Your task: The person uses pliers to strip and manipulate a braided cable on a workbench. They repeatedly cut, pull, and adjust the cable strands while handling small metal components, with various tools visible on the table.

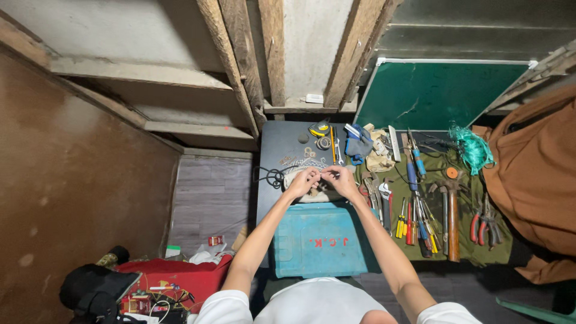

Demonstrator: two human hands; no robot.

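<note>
Both hands meet over the dark counter, just past the teal case. Left hand and right hand pinch a tiny part between fingertips, held close for fine work. It's too small to make out. Tools lie sorted on the green cloth, within reach.
</note>
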